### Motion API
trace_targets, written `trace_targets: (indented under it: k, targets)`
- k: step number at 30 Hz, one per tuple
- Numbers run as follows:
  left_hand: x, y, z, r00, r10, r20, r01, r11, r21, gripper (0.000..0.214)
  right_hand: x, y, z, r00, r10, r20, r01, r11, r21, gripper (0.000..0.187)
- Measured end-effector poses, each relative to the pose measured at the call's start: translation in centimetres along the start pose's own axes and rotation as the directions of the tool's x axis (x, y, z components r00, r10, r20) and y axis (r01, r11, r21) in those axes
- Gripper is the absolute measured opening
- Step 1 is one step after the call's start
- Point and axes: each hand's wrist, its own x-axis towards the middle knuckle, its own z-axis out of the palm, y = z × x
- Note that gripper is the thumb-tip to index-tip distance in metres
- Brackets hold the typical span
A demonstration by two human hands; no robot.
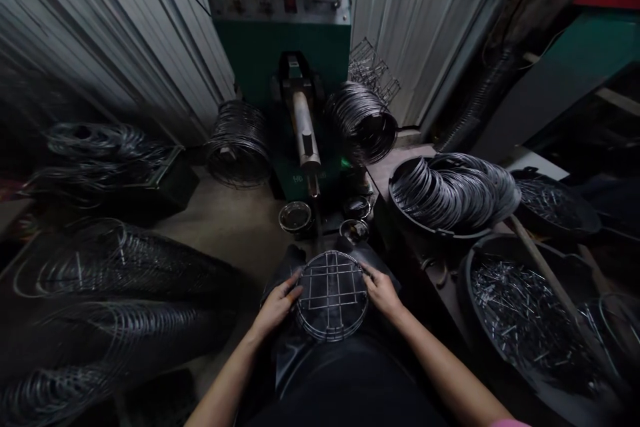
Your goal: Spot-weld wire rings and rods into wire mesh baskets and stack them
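A round wire rack (331,295), a ring with a grid of crossed wires inside, rests on my lap. My left hand (277,305) grips its left rim with fingers curled over the wire. My right hand (381,291) holds the right rim the same way. Straight ahead stands a green machine (280,47) with a metal arm (305,130) pointing toward me.
Coils of wire (239,143) flank the machine. Long stacks of wire rings (115,267) lie on the floor at left. At right, a black tub of wire rings (453,193) and a tub of short wire pieces (520,313) with a stick across it. Small bowls (295,217) sit near the machine's foot.
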Motion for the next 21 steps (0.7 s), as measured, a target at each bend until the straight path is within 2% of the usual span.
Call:
trace_targets:
  k: [3,5,8,11,13,15,19,21]
  targets:
    - [0.1,0.0,-0.5,0.997,0.067,0.041,-0.074,0.978,0.194,0.061,-0.3,0.2,-0.3,1.000,-0.003,0.029,0.003,1.000,-0.019,0.040]
    - [-0.2,0.5,-1.4,0.993,0.081,0.088,-0.100,0.963,0.251,0.061,-0.6,0.3,-0.4,0.999,0.020,0.030,-0.020,1.000,-0.007,0.040]
    - [-0.8,1.5,-3.2,0.965,0.009,0.263,-0.080,0.963,0.257,0.064,-1.0,0.4,-0.5,0.998,0.050,0.040,-0.051,0.998,0.029,0.042]
    - [-1.1,2.2,-3.9,0.910,-0.043,0.413,-0.084,0.955,0.284,0.088,-1.4,0.5,-0.4,0.997,0.054,0.062,-0.057,0.998,0.035,0.045]
    - [-1.3,2.2,-3.2,0.915,0.000,0.403,-0.147,0.931,0.333,0.107,-1.6,0.5,-0.3,0.996,0.054,0.072,-0.057,0.998,0.033,0.046]
    - [-1.5,2.2,-1.9,0.947,0.023,0.319,-0.172,0.877,0.449,0.117,-1.8,0.7,-0.2,0.996,0.044,0.080,-0.047,0.998,0.033,0.047]
    - [-2.0,2.1,0.0,0.987,-0.058,0.153,-0.057,0.755,0.653,0.117,-2.1,1.1,0.0,0.996,0.009,0.087,-0.010,1.000,0.014,0.048]
    - [-2.0,2.0,0.2,0.988,-0.068,0.140,-0.040,0.758,0.652,0.116,-2.1,1.1,0.1,0.996,0.008,0.085,-0.008,1.000,-0.004,0.047]
